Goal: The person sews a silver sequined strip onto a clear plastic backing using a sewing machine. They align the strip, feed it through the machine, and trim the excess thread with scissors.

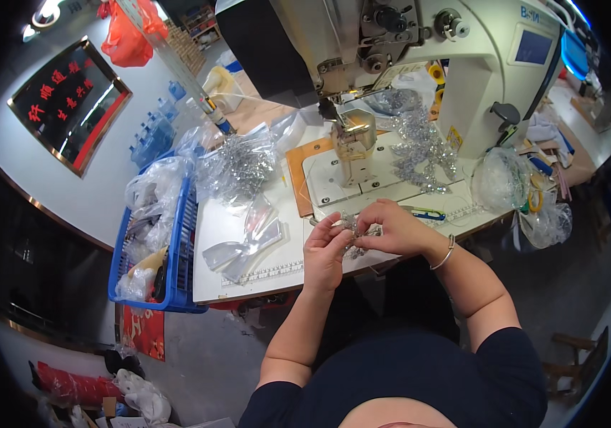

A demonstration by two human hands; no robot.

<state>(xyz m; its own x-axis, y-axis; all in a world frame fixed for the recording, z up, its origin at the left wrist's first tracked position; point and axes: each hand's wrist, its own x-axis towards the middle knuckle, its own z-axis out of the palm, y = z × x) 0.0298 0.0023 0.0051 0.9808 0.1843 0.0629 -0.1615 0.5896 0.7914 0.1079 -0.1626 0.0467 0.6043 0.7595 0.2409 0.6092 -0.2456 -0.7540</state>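
My left hand (327,255) and my right hand (396,227) meet at the table's front edge, just below the sewing machine (354,135). Between their pinched fingers is a small silvery, sparkling trim piece (350,222), partly hidden by the fingertips. A bracelet circles my right wrist. Close behind the right hand lies a small green and blue tool (428,213), perhaps thread snips. More glittering silver trim (426,150) is heaped on the machine bed, to the right of the needle area.
A clear bag of silvery pieces (237,167) and a folded clear plastic sheet (250,241) lie on the left of the white table (209,267). Against its left side stands a blue basket (185,239) of plastic bags. Clear bags and scissors (536,194) crowd the right edge.
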